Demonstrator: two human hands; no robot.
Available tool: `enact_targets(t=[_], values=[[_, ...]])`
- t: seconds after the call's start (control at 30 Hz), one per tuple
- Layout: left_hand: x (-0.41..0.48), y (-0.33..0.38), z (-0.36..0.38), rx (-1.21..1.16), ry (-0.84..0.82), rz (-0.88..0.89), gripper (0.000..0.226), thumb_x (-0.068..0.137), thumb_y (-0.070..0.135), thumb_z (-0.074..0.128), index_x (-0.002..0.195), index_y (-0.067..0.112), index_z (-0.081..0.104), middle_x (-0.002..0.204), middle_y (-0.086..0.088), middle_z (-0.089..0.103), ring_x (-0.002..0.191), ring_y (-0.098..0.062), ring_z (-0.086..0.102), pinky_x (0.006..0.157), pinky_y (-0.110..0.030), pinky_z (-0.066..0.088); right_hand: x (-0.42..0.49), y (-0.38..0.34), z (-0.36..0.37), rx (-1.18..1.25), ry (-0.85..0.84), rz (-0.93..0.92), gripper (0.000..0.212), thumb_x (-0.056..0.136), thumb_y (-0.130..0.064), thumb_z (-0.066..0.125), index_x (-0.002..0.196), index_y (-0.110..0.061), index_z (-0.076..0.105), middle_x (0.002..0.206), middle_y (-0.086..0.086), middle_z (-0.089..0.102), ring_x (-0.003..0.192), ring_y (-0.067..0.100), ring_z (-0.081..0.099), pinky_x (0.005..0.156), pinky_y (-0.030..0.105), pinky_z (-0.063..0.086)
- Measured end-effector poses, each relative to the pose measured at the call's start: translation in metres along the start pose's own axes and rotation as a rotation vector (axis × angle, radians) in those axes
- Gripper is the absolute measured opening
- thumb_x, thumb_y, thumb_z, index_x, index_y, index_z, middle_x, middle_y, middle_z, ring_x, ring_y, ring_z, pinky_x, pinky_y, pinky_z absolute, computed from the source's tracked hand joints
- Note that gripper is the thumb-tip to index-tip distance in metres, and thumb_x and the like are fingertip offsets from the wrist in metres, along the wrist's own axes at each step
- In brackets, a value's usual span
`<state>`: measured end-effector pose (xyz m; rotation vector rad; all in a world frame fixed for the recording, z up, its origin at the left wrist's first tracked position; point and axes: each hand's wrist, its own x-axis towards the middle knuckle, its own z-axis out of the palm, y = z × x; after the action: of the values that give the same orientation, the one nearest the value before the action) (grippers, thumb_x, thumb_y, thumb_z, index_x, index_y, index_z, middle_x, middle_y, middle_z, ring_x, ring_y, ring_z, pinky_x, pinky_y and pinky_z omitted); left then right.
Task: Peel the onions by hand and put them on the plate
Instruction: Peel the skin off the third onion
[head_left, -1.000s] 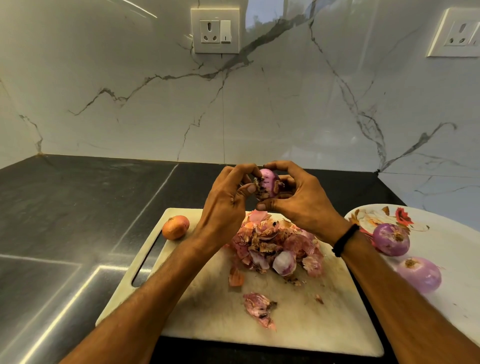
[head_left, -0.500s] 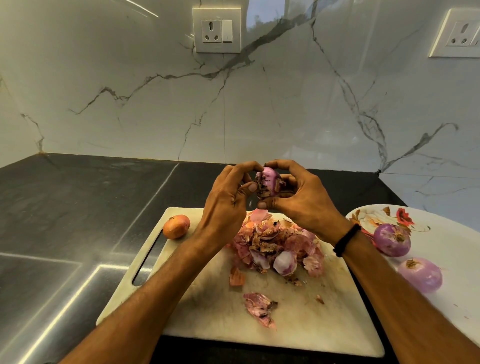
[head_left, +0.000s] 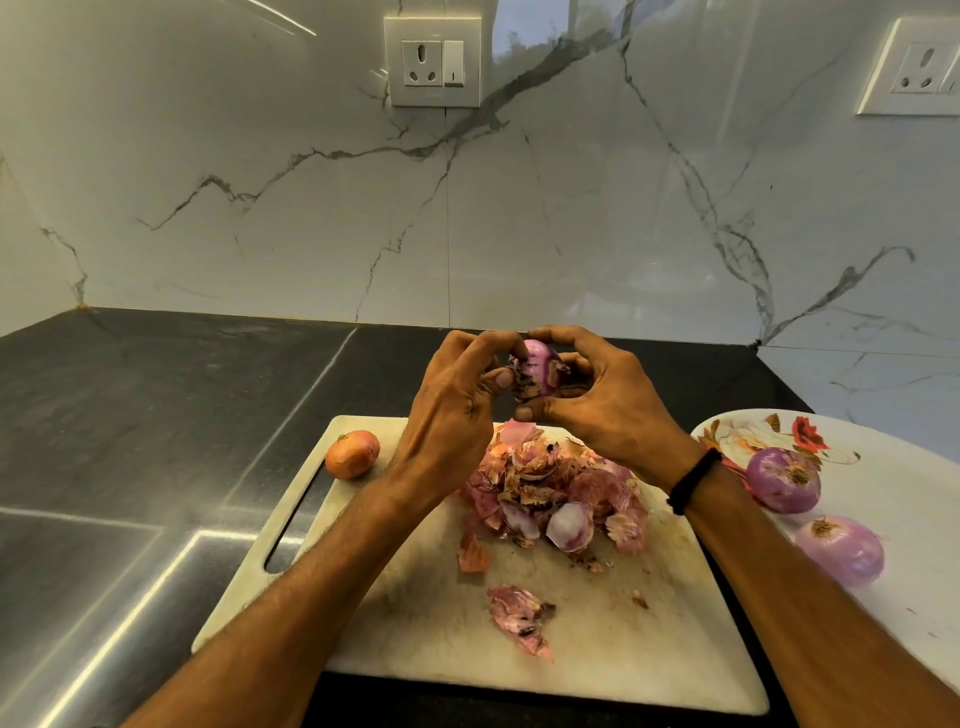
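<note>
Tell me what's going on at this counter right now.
A person is peeling a purple onion by hand above a cutting board. The right hand grips it while the left hand pinches its loose dry skin. A pile of skins lies on the board beneath. Two peeled onions sit on the flowered plate at the right, and one unpeeled onion waits at the board's far left corner.

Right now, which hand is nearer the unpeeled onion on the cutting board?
Left. The left hand sits right of the unpeeled onion; the right hand is farther right. Both hold a part-peeled onion.
</note>
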<state>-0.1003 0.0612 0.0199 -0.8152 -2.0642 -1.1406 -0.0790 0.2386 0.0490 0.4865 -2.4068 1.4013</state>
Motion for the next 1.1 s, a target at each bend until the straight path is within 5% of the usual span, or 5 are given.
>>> enact_targets(t=[0.17,0.43,0.67,0.93,1.1], values=[[-0.0006,-0.0028,0.0033,0.021,0.009,0.020,0.021,0.097,0.018,0.050,0.110,0.034,0.050,0.109,0.004,0.048,0.099,-0.012,0.054,0.082,-0.018,0.047,0.0002,0.0002,-0.0001,0.005,0.001,-0.001,0.079,0.065,-0.025,0.090,0.134,-0.023,0.053,0.119,-0.001,0.064,0.106,0.015,0.064,0.091,0.029,0.056],[-0.0007,0.0045,-0.0012,-0.004,0.015,0.030,0.030,0.099,0.016,0.048,0.120,0.038,0.047,0.115,0.003,0.044,0.098,-0.001,0.050,0.081,-0.002,0.044,0.0005,-0.0002,-0.0003,0.034,0.002,0.015,0.080,0.063,-0.026,0.090,0.134,-0.023,0.053,0.119,0.001,0.064,0.105,0.015,0.065,0.088,0.026,0.057],[-0.0010,0.0011,0.0028,-0.046,0.080,-0.004,0.015,0.096,0.013,0.054,0.110,0.017,0.057,0.106,0.003,0.053,0.095,-0.001,0.055,0.082,-0.013,0.050,0.0000,-0.0013,0.0000,0.050,0.010,0.017,0.076,0.065,-0.022,0.090,0.132,-0.024,0.054,0.115,-0.001,0.065,0.104,0.016,0.066,0.091,0.032,0.057],[0.0007,0.0033,-0.0009,-0.036,0.130,-0.005,0.019,0.094,0.019,0.059,0.109,0.008,0.065,0.105,0.003,0.057,0.094,-0.007,0.059,0.085,-0.014,0.052,-0.0001,-0.0030,-0.0003,0.078,0.012,0.026,0.075,0.065,-0.020,0.090,0.131,-0.023,0.054,0.116,0.000,0.064,0.102,0.013,0.066,0.082,0.016,0.055],[0.0007,0.0050,-0.0031,-0.008,0.112,-0.010,0.012,0.094,0.013,0.058,0.101,0.006,0.064,0.100,0.002,0.056,0.090,-0.011,0.057,0.079,-0.017,0.053,-0.0009,-0.0017,0.0007,0.112,0.009,0.047,0.076,0.063,-0.024,0.090,0.131,-0.025,0.055,0.112,0.000,0.067,0.100,0.014,0.068,0.088,0.028,0.058]])
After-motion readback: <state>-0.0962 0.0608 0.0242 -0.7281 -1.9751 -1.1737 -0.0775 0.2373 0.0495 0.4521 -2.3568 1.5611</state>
